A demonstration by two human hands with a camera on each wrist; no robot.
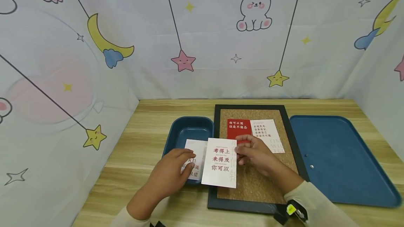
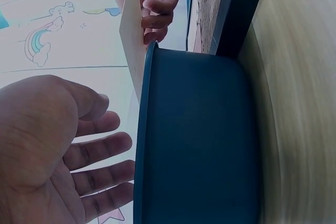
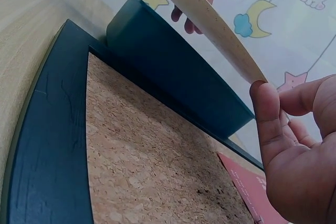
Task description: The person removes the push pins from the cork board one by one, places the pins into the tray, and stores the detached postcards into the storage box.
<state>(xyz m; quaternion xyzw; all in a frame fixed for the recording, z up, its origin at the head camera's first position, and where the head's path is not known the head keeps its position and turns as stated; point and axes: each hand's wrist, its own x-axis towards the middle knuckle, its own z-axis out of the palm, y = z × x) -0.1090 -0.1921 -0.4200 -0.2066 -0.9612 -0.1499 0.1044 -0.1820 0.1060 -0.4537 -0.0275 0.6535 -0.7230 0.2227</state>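
Note:
My right hand pinches a white card with red lettering by its right edge, thumb on one face. The card is held up over the right rim of a dark blue bin and the left side of a black-framed cork board. My left hand is over the bin with fingers spread and relaxed, nothing gripped in them in the left wrist view. Below its fingertips, another white card lies in the bin, partly hidden by the hand and the held card.
On the cork board's upper part, a red card and a white card sit side by side. A flat blue tray lies to the right with small shiny pieces near its left edge. Behind the wooden table hangs a printed curtain.

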